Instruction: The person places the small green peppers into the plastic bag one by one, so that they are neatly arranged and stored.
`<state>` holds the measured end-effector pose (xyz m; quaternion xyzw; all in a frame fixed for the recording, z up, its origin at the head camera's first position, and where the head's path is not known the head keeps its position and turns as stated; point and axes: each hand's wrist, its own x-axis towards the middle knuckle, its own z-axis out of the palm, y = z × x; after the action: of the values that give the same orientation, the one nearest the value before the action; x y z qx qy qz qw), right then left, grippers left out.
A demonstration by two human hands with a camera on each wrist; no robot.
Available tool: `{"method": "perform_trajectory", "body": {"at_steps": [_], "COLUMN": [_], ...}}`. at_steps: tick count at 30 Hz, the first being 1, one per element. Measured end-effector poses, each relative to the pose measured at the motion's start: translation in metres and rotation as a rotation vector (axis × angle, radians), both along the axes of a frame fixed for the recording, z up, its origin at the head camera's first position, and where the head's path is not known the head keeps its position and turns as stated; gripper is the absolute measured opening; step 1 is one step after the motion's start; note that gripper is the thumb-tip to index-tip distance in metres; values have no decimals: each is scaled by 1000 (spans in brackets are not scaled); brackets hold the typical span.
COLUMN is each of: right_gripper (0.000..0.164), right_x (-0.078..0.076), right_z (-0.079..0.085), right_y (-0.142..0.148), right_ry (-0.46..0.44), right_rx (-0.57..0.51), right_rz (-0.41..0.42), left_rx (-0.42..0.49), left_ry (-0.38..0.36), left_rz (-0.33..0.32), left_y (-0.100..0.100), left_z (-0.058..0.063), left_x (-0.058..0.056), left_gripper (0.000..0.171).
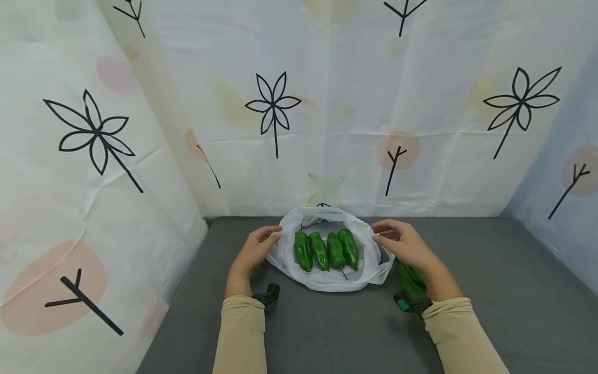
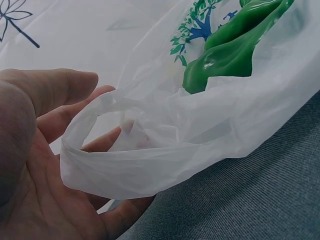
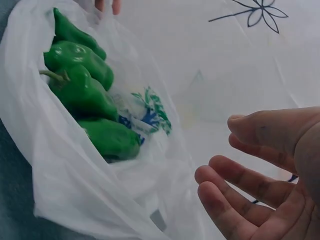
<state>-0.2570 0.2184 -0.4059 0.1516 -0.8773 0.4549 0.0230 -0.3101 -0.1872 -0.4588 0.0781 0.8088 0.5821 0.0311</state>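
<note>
A white plastic bag [image 1: 322, 283] lies with its mouth spread wide, and several green peppers [image 1: 336, 250] sit side by side inside it. My left hand [image 1: 253, 253] is at the bag's left edge. In the left wrist view its relaxed fingers lie behind a loop of the bag, the bag handle [image 2: 125, 172], while the thumb stands apart from them. At the right edge is my right hand [image 1: 411, 246]; the right wrist view shows its fingers loosely bent, with nothing between them and the thumb. A blue and green tree print [image 3: 152, 112] shows on the bag.
Another green pepper or peppers [image 1: 410, 280] lie on the dark grey table [image 1: 336, 332], partly hidden under my right wrist. Patterned white cloth [image 1: 327, 156] hangs behind the table and along both sides. Each wrist wears a black band [image 1: 271, 295].
</note>
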Motion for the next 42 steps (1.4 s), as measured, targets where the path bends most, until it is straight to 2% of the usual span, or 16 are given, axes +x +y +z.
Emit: {"method": "perform_trajectory", "body": {"at_steps": [12, 23, 31, 42], "right_gripper": [39, 47, 49, 50], "right_x": [2, 4, 4, 2], "right_z": [1, -4, -7, -19], "right_y": [28, 53, 62, 71], "right_ry": [15, -50, -78, -127], "right_rx": [1, -6, 9, 34], "right_rz": [-50, -74, -93, -104], "left_rx": [0, 7, 3, 2], "left_ry": [-3, 1, 2, -12], "left_rz": [-1, -3, 2, 7], "left_y": [1, 0, 1, 1], "left_z": [0, -1, 1, 1], "left_x": [-1, -1, 0, 1], "left_gripper": [39, 38, 39, 39]}}
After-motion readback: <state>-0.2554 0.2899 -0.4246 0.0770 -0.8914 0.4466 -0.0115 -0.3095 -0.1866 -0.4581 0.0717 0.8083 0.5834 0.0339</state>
